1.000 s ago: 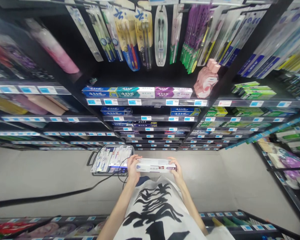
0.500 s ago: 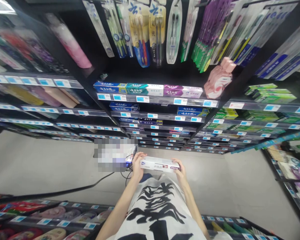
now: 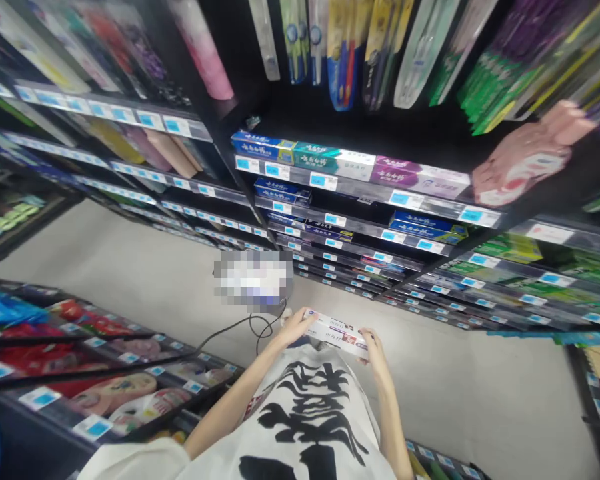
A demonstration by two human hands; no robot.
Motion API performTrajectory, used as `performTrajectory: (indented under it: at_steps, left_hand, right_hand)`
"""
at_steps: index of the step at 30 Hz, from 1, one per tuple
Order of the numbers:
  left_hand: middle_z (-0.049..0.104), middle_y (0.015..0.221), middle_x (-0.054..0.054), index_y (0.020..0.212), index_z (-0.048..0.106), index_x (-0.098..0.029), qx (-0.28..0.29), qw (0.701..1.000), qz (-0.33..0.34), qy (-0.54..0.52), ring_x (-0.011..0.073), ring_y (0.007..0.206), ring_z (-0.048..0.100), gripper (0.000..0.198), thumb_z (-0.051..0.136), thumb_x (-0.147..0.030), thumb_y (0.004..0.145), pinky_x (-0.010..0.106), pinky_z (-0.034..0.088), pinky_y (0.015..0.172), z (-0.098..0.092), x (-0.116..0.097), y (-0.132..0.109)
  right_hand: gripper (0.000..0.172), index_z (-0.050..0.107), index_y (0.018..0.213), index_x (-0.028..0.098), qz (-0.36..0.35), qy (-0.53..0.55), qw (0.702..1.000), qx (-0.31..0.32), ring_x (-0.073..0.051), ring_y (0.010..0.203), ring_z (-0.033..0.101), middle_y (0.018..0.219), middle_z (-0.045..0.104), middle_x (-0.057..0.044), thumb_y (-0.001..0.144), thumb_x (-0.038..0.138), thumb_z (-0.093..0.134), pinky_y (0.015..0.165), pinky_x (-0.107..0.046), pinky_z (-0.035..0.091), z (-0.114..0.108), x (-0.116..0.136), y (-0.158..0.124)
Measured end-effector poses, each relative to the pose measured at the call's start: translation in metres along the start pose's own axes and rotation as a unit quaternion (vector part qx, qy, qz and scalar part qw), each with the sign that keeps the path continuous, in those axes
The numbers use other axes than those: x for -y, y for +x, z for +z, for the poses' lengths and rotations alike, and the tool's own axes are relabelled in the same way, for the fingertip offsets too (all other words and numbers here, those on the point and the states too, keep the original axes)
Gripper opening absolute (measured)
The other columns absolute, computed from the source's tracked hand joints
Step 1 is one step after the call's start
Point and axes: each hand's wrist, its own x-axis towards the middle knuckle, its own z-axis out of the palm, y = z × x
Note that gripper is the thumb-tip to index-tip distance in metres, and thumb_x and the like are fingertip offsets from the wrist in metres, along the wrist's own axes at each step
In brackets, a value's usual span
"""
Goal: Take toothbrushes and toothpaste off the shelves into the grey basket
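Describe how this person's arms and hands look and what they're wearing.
The left hand and right hand are bare: no gloves, and no rings or watch show. Both arms are uncovered to past the elbows. The person wears a white short-sleeved shirt printed with large black brush-stroke characters.

I wear a white short-sleeved shirt (image 3: 310, 427) with big black brush-stroke characters printed down the front, the strokes thick and ragged at their edges. Its left sleeve (image 3: 130, 461) is plain white and loose and ends high on the arm, so my left forearm (image 3: 240, 395) and right forearm (image 3: 393, 417) are uncovered. My left hand (image 3: 296, 327) and right hand (image 3: 376, 347) are bare and slim-fingered.
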Motion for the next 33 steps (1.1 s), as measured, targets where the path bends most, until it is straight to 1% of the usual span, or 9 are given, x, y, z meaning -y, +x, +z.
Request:
performTrajectory:
  at_steps: [4,7,13,16,20,23,27,29,33]
  left_hand:
    - [0.066,0.064,0.0,0.082,0.068,-0.022,0.052,0.995,-0.059,0.064,0.0178,0.048,0.059,0.042,0.064,-0.064,0.078,0.027,0.04,0.051,-0.002,0.01,-0.016]
    - [0.059,0.052,-0.003,0.085,0.066,-0.023,0.063,0.99,-0.078,0.096,0.0177,0.039,0.054,0.044,0.06,-0.066,0.081,0.029,0.04,0.057,0.002,0.015,-0.026]
    - [0.059,0.052,0.001,0.098,0.066,-0.022,0.029,0.989,-0.07,0.13,0.0256,0.052,0.061,0.047,0.057,-0.067,0.084,0.032,0.039,0.063,0.0,0.02,-0.029]
    - [0.061,0.057,0.003,0.097,0.067,-0.023,-0.016,0.989,-0.052,0.138,0.027,0.058,0.062,0.045,0.06,-0.065,0.084,0.031,0.039,0.065,-0.017,0.02,-0.022]
    - [0.062,0.06,0.003,0.088,0.068,-0.024,-0.065,0.987,-0.037,0.144,0.0273,0.062,0.063,0.039,0.064,-0.062,0.082,0.031,0.038,0.066,-0.051,0.019,-0.011]
    - [0.058,0.053,0.002,0.082,0.068,-0.024,-0.067,0.986,-0.044,0.149,0.0261,0.056,0.061,0.04,0.062,-0.063,0.083,0.031,0.037,0.063,-0.077,0.02,-0.006]
    - [0.06,0.053,0.003,0.086,0.069,-0.023,-0.042,0.984,-0.053,0.165,0.0257,0.054,0.06,0.043,0.054,-0.063,0.089,0.032,0.039,0.064,-0.107,0.024,-0.002]
    - [0.063,0.057,0.004,0.092,0.069,-0.023,-0.026,0.983,-0.049,0.176,0.0257,0.058,0.063,0.044,0.05,-0.063,0.091,0.031,0.041,0.067,-0.12,0.026,0.002]
    - [0.07,0.072,0.007,0.105,0.067,-0.022,0.012,0.976,-0.022,0.214,0.0267,0.071,0.067,0.048,0.042,-0.062,0.095,0.031,0.043,0.072,-0.142,0.029,0.013]
  right_hand:
    - [0.047,0.056,0.088,0.021,0.033,-0.055,0.998,0.026,-0.015,0.032,0.049,0.051,0.056,0.003,0.08,0.066,0.055,0.029,-0.022,0.028,-0.016,-0.009,0.01]
    - [0.047,0.057,0.087,0.021,0.05,-0.076,0.995,0.029,-0.014,0.035,0.049,0.053,0.057,0.002,0.078,0.066,0.056,0.03,-0.021,0.029,-0.022,-0.011,0.019]
    - [0.042,0.058,0.094,0.02,0.058,-0.099,0.993,0.038,-0.013,0.042,0.054,0.062,0.062,0.002,0.079,0.06,0.057,0.037,-0.021,0.037,-0.011,-0.004,0.04]
    - [0.046,0.059,0.1,0.021,0.076,-0.105,0.988,0.088,-0.017,0.045,0.061,0.07,0.068,-0.002,0.078,0.061,0.062,0.038,-0.022,0.039,0.005,0.004,0.045]
    - [0.056,0.054,0.115,0.025,0.097,-0.107,0.977,0.156,-0.02,0.05,0.067,0.091,0.073,-0.006,0.077,0.064,0.067,0.039,-0.024,0.042,0.036,0.011,0.043]
    - [0.062,0.049,0.122,0.024,0.104,-0.139,0.97,0.171,-0.022,0.049,0.067,0.077,0.073,-0.005,0.081,0.069,0.061,0.04,-0.026,0.045,0.063,0.014,0.04]
    - [0.057,0.055,0.108,0.019,0.081,-0.174,0.968,0.161,-0.019,0.043,0.06,0.056,0.064,-0.003,0.084,0.071,0.055,0.041,-0.025,0.043,0.093,0.021,0.035]
    - [0.055,0.059,0.098,0.018,0.063,-0.178,0.969,0.16,-0.017,0.045,0.058,0.059,0.065,-0.003,0.082,0.071,0.058,0.042,-0.025,0.043,0.104,0.028,0.03]
    - [0.047,0.063,0.079,0.017,0.016,-0.183,0.967,0.176,-0.016,0.064,0.063,0.076,0.069,-0.004,0.069,0.061,0.077,0.052,-0.023,0.047,0.118,0.05,0.013]
